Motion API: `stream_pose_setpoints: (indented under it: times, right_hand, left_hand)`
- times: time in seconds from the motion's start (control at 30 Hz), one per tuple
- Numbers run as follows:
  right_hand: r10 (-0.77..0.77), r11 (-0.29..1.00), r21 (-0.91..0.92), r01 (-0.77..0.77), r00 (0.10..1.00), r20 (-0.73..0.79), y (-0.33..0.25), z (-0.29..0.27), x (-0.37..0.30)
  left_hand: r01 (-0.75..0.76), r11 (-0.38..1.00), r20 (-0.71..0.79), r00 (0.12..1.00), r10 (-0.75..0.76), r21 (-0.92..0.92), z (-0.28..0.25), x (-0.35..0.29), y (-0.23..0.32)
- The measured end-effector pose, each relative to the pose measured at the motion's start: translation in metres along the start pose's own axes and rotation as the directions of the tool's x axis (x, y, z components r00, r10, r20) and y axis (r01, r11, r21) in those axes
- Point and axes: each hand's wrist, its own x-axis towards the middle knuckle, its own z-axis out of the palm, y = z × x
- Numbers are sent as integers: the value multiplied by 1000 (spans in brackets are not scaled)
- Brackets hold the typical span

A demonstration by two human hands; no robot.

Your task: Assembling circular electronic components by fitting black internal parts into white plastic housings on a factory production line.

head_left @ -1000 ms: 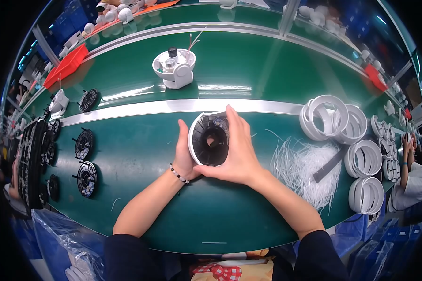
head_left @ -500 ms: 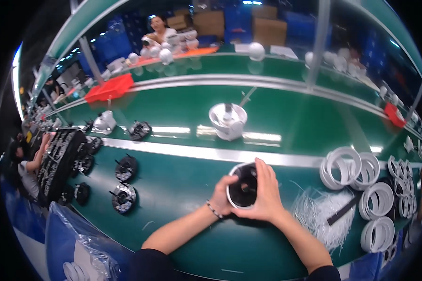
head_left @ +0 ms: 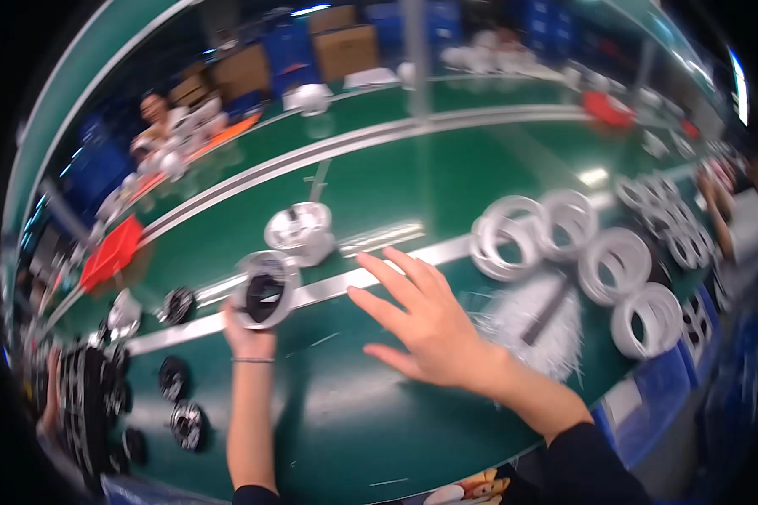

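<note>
The left hand (head_left: 248, 337) grips a white, plastic-looking cylindrical cup with a dark interior (head_left: 267, 290) from below; just beyond this grip stands a white bowl-shaped housing (head_left: 314, 244). Rightward, the right hand (head_left: 434, 324) is empty, fingers spread. The step appears to be one-handed handling; the next move calls for steady support.

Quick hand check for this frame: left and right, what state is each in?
Left hand: holding a round white housing with a black interior.
Right hand: open and spread, holding nothing.
</note>
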Motion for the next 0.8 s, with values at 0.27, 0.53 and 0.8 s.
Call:
stream_pose_setpoints:
  times: [0.27, 0.53, 0.8]
  right_hand:
    - [357, 777, -404, -482, 867, -348, 135, -80, -46]
    - [662, 428, -706, -564, 727, -179, 182, -83, -48]
    - [155, 930, -316, -189, 979, -132, 59, -64, 34]
  left_hand:
    - [-270, 885, -256, 889, 380, 379, -49, 147, 7]
    - [-241, 650, -307, 730, 611, 721, -79, 174, 16]
    - [-333, 410, -186, 537, 823, 849, -147, 147, 170]
